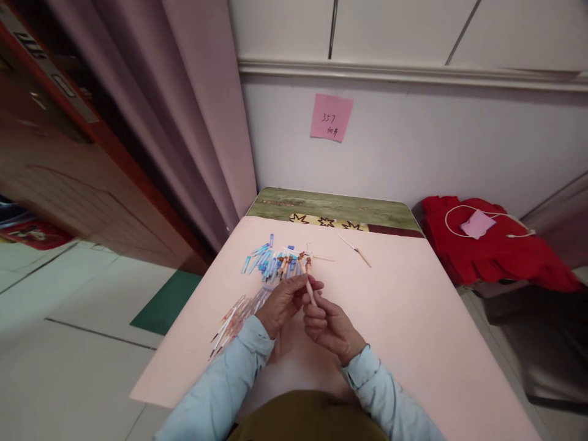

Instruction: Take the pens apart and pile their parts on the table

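In front of my chest, my left hand (285, 300) and my right hand (328, 318) meet around one slim tan pen (311, 290). My left fingers pinch its upper part, while my right fingers wrap its lower part. A brown figure-shaped top (308, 262) shows just above my fingers, seemingly on this pen. Just beyond my hands lies a pile of pen parts: blue pieces (261, 250) and tan pens with brown tops (283, 267). Left of my left wrist, several thin white refills with dark tips (225, 334) lie bundled.
Pale pink paper (413, 318) covers the table, whose green patterned far end (340, 207) meets the wall. A thin white-and-tan stick (362, 256) lies at the right. Red cloth (487, 245) with a white cable lies beyond the right edge. A wooden door (82, 165) stands left.
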A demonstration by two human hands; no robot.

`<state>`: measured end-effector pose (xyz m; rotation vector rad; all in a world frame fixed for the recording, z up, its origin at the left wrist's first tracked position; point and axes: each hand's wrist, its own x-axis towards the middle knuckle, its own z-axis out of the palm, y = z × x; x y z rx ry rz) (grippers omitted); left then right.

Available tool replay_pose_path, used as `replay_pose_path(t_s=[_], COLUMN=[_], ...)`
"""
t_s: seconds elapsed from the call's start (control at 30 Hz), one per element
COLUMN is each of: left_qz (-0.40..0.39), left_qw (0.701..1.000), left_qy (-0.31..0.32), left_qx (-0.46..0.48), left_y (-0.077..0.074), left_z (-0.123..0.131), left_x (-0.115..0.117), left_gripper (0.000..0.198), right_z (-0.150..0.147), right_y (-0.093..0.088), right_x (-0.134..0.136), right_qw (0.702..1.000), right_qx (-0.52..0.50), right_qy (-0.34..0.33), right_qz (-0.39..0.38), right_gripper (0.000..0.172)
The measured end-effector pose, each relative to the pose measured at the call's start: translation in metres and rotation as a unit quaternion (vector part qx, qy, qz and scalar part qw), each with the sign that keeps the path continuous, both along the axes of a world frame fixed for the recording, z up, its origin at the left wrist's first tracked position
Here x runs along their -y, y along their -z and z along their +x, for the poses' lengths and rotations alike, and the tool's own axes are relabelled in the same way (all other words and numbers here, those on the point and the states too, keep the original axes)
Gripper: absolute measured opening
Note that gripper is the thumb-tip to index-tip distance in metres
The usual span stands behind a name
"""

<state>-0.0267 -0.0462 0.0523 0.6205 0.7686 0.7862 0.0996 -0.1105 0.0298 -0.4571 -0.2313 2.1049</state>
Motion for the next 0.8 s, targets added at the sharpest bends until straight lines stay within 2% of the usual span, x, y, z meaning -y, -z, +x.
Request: replay_pose_path(t_s=[0.13, 0.27, 0.33, 0.47, 0.5, 0.53, 0.63, 0.67, 0.73, 0.8], left_qz=[0.036, 0.048, 0.055, 0.062, 0.059, 0.050, 0.004, -0.012, -0.032, -0.047], left_qw=[0.999, 0.996, 0.994, 0.991, 0.993, 0.995, 1.000, 1.000, 0.998, 0.996], left_qy=[0.006, -0.008, -0.030, -0.073, -0.065, -0.047, 0.015, 0.023, 0.015, 0.011], left_qx=[-0.036, -0.069, -0.085, -0.092, -0.084, -0.071, -0.009, 0.015, 0.058, 0.081], left_y=[0.002, 0.009, 0.014, 0.022, 0.022, 0.022, 0.018, 0.016, 0.014, 0.014], left_z=[0.000, 0.002, 0.004, 0.010, 0.010, 0.009, 0.004, 0.001, -0.002, -0.004], left_x=[-0.003, -0.001, 0.002, 0.004, 0.003, 0.002, -0.002, -0.003, -0.002, 0.002], left_gripper=[0.028, 0.030, 0.030, 0.028, 0.027, 0.027, 0.028, 0.028, 0.028, 0.026], right_z=[-0.001, -0.001, -0.002, -0.001, 0.000, 0.001, 0.007, 0.008, 0.010, 0.010], right_y=[-0.002, 0.003, 0.007, 0.012, 0.012, 0.011, 0.005, 0.003, -0.002, -0.004], right_x=[-0.003, -0.005, -0.005, -0.002, -0.001, -0.001, 0.001, 0.001, 0.002, 0.003], right_qw=[0.990, 0.952, 0.918, 0.813, 0.808, 0.825, 0.940, 0.967, 0.993, 0.999], right_qx=[0.140, 0.298, 0.384, 0.551, 0.555, 0.533, 0.322, 0.239, 0.105, 0.024], right_qy=[0.023, 0.031, 0.050, 0.105, 0.111, 0.107, 0.046, 0.024, -0.006, -0.027], right_qz=[0.020, 0.064, 0.092, 0.156, 0.160, 0.157, 0.104, 0.080, 0.046, 0.030], right_gripper=[0.037, 0.045, 0.048, 0.049, 0.048, 0.047, 0.040, 0.038, 0.033, 0.029])
